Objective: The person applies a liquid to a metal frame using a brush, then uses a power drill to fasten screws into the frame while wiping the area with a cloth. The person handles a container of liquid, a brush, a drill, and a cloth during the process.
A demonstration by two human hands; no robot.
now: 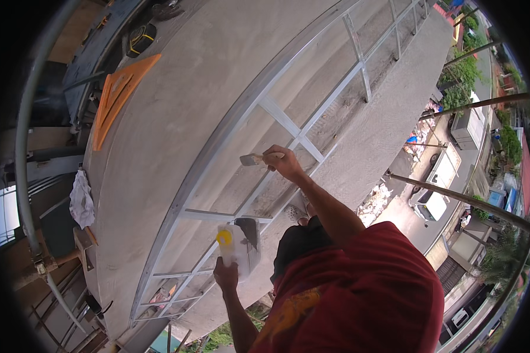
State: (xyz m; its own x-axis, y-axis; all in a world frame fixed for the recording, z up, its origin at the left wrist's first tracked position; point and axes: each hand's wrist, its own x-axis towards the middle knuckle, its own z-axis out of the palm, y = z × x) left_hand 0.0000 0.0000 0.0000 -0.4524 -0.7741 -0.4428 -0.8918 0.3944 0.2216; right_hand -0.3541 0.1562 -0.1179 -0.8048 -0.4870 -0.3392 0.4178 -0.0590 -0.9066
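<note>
In my right hand [284, 163] is a paintbrush [251, 159] with a pale handle and a flat grey head. My fingers are closed round the handle, and the brush points left over the silver metal frame [281, 120]. Lower down, my left hand [226, 274] grips a translucent plastic jug [232, 250] with a yellow cap. The jug's upper side is cut away and a dark grey coating shows on its inner wall. Long bars and short cross pieces make up the frame, which curves across the view. Whether the bristles touch metal I cannot tell.
Grey concrete surface [176, 106] extends beyond the frame. On its far left edge lie an orange triangular square [123, 97], a black-and-yellow tape measure [140, 40] and a white cloth [82, 200]. Poles [462, 200] cross at right, above a drop to parked vehicles [439, 182].
</note>
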